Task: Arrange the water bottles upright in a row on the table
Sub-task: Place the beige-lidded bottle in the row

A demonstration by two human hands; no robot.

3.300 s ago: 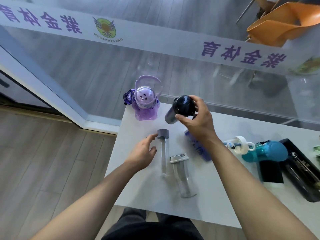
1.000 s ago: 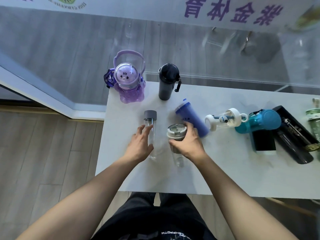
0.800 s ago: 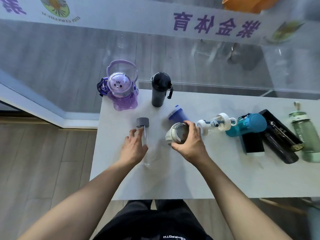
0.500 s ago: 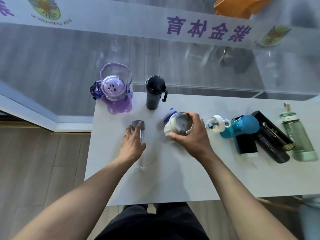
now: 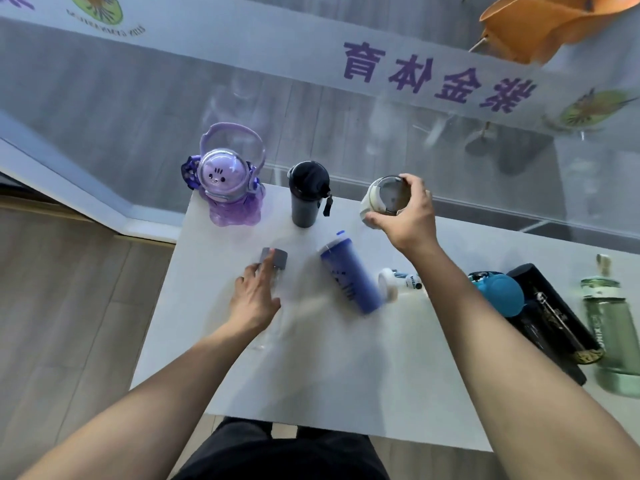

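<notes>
My right hand [image 5: 407, 220] grips a clear bottle with a white lid [image 5: 382, 199], held upright near the table's far edge, right of the black bottle [image 5: 306, 194]. A purple astronaut bottle [image 5: 228, 183] stands upright at the far left corner. My left hand [image 5: 254, 297] lies on a clear grey-capped bottle [image 5: 275, 259] that rests on its side. Also lying down are a blue bottle [image 5: 351, 277], a small white-capped bottle [image 5: 398, 284], a teal bottle [image 5: 498, 292] and a green bottle [image 5: 609, 336].
A black tray [image 5: 550, 323] with a dark bottle in it sits at the right of the white table [image 5: 329, 375]. A glass wall with a white banner runs just behind the table. Wooden floor lies to the left.
My right hand has lifted the white-lidded bottle from the table's middle and carried it to the far edge beside the black bottle. My left hand stays on the grey-capped bottle.
</notes>
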